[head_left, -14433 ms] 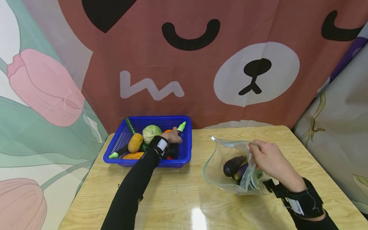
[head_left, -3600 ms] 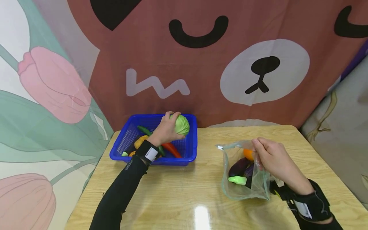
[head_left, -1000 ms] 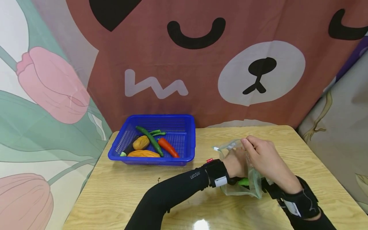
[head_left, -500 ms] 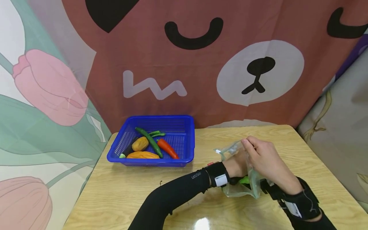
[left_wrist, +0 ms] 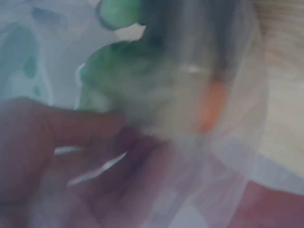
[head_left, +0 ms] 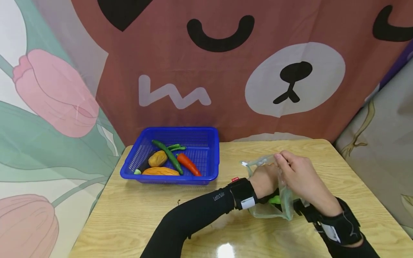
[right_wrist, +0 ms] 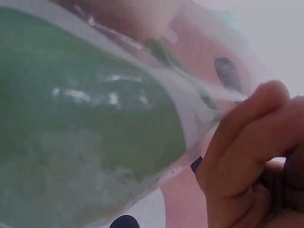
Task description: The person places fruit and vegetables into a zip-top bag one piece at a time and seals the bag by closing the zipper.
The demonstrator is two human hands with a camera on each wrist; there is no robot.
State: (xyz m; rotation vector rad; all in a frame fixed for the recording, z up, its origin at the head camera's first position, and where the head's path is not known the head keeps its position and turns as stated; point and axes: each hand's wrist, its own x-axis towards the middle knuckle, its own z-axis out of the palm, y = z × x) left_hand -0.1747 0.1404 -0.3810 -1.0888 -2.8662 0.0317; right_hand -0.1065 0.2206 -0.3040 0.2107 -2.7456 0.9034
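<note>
My right hand pinches the rim of a clear zip bag on the table, thumb against curled fingers. My left hand is inside the bag, its fingers hidden from the head view. In the blurred left wrist view, a round green cabbage lies just beyond the thumb and fingertips; whether they hold anything is unclear. Something orange shows beside it. Dark and bright green vegetables show through the film. A big green surface fills the right wrist view behind plastic.
A blue basket stands to the left, holding a cucumber, a red pepper, a yellow potato-like vegetable, a ridged orange one and others. A printed cloth hangs behind the wooden table.
My left hand carried the cabbage from the basket into the bag; over the last second it has stayed there, shifting slightly. The right hand keeps its grip. The basket holds fewer vegetables than earlier.
</note>
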